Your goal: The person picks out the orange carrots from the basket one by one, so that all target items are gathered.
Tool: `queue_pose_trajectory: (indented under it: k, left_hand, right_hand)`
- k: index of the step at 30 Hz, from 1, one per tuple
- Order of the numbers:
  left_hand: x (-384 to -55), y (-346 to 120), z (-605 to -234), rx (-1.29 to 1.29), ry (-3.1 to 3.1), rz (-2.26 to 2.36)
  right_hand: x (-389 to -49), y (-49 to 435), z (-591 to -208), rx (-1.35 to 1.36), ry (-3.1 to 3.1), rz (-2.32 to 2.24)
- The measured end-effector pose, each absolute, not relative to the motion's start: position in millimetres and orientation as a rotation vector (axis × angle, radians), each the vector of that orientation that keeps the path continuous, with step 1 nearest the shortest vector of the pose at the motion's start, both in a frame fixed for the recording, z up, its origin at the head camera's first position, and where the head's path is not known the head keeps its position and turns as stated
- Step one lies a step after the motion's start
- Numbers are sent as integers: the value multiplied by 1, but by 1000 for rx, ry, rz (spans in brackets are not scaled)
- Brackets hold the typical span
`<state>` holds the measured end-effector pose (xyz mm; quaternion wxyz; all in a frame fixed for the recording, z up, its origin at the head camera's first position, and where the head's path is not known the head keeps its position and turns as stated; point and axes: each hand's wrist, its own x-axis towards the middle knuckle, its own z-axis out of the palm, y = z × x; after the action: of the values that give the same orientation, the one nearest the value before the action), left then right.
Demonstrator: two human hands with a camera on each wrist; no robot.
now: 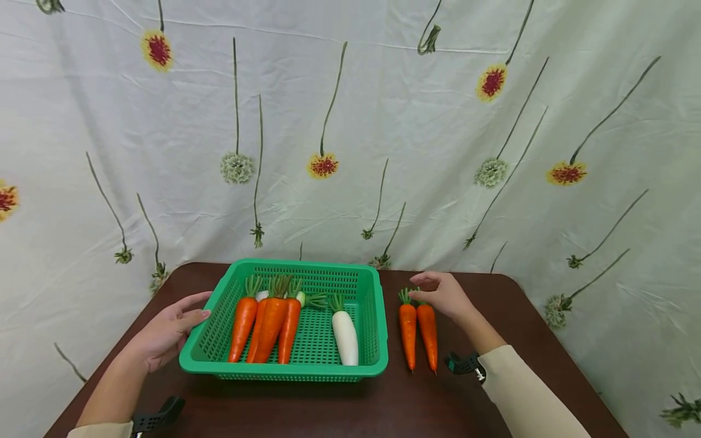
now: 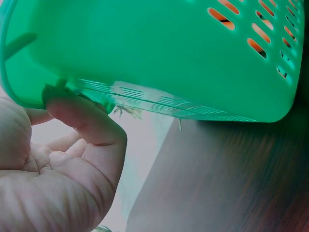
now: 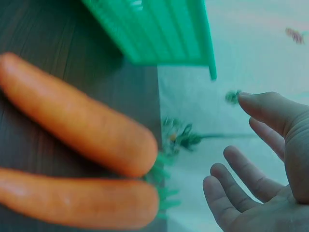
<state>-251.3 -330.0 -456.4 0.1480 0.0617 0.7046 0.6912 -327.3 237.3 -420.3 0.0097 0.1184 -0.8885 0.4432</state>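
Note:
A green plastic basket [image 1: 285, 368] stands on the dark table. Several orange carrots [image 1: 272, 325] lie bunched in its left half, partly covering more white radish. Toward its right side lies a white radish [image 1: 345, 337] with a green top. My left hand [image 1: 164, 333] holds the basket's left rim, its bent thumb [image 2: 89, 121] against the edge in the left wrist view. Right of the basket, two carrots lie side by side, a left carrot [image 1: 408, 331] and a right carrot [image 1: 428, 334]. Over their leafy ends hovers my right hand [image 1: 446, 297], fingers apart and holding nothing.
The brown table [image 1: 306, 407] has rounded far corners. Directly behind it hangs a white cloth [image 1: 427, 134] printed with flowers. Dark straps, such as the right strap [image 1: 462, 363], circle both wrists.

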Motion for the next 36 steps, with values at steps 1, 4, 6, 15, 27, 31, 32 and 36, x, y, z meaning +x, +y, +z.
queue_pose_trajectory:
  k: [1,4,6,15,27,31,32,36]
  left_hand:
    - [-251,-330,-456,179,2026,1988]
    - [-250,-330,-456,165,2029,1987]
    - [-250,-330,-456,152,2031,1985]
    - [-248,-329,-456,128,2034,1979]
    - [-248,-329,-454,131,2035,1977]
    - [-248,-329,-453,138,2037,1973]
    - [-248,-328,-453,136,2038,1972]
    - [-249,-328,-453,143,2041,1966]
  right_hand:
    - [-326,233,-417,398,-2779,1378]
    - [-323,220,-408,455,-2793,1380]
    - [-320,212,-402,510,-2803,1390]
    - [-315,179,-391,714,-2852,1414]
    - [-317,141,-382,978,-2868,1473]
    - [-318,127,-376,991,-2936,1429]
    - [-318,123,-375,987,-2955,1422]
    - [-318,109,-370,1005,-3009,1416]
